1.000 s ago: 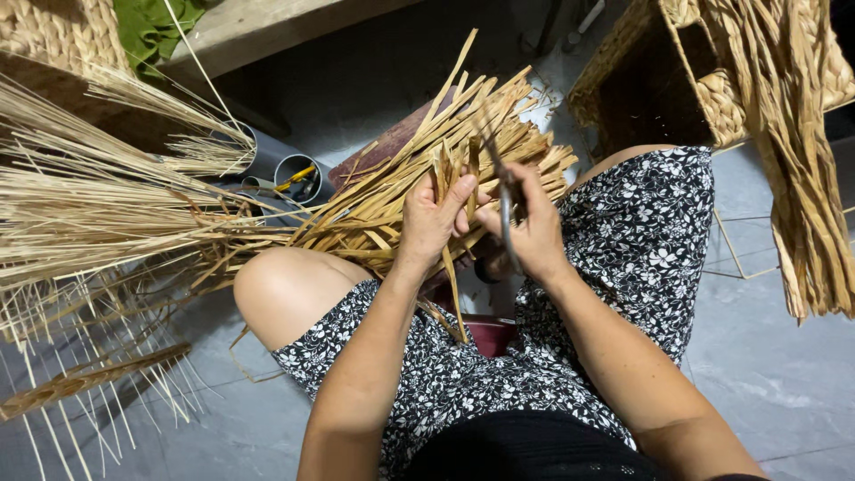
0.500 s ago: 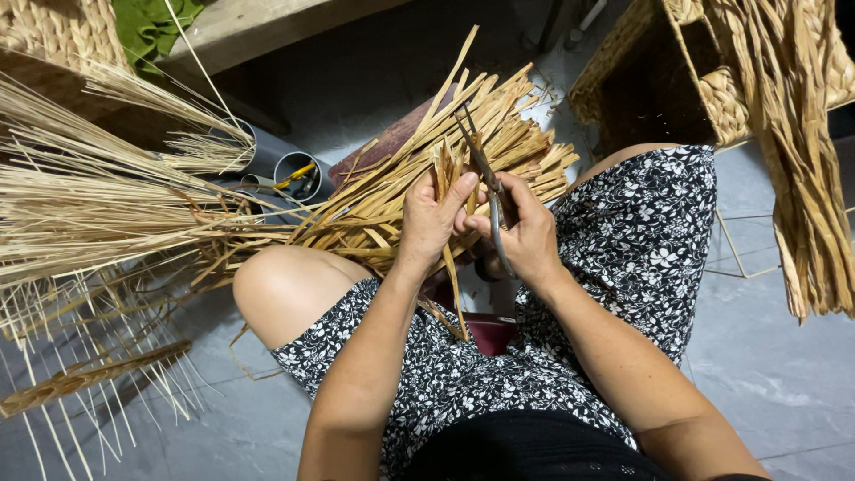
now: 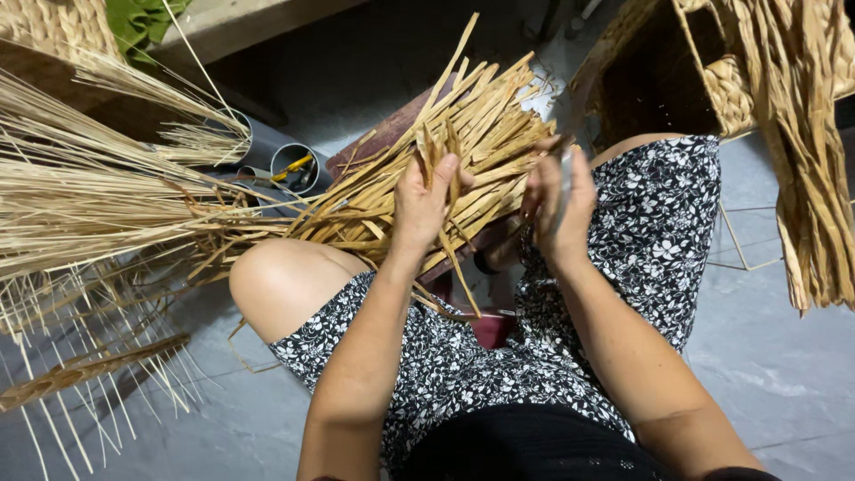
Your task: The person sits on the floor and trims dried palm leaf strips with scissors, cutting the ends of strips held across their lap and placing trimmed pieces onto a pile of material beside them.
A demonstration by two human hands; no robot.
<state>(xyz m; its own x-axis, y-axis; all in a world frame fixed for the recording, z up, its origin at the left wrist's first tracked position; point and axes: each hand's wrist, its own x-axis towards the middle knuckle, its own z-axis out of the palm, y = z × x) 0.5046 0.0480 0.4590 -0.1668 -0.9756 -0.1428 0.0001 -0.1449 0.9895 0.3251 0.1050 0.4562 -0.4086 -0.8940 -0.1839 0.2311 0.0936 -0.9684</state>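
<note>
The left hand (image 3: 426,203) is closed around a few flat, stiff strips of the fan-shaped bundle of dry golden straw strips (image 3: 463,142), which lies across the lap on the black-and-white floral fabric (image 3: 659,223). The right hand (image 3: 559,198), just beside it, has its fingers curled together at the bundle's edge around something thin and blurred. Further left, long pale thin reed stalks (image 3: 80,205) spread over grey plastic tubes (image 3: 289,165).
</note>
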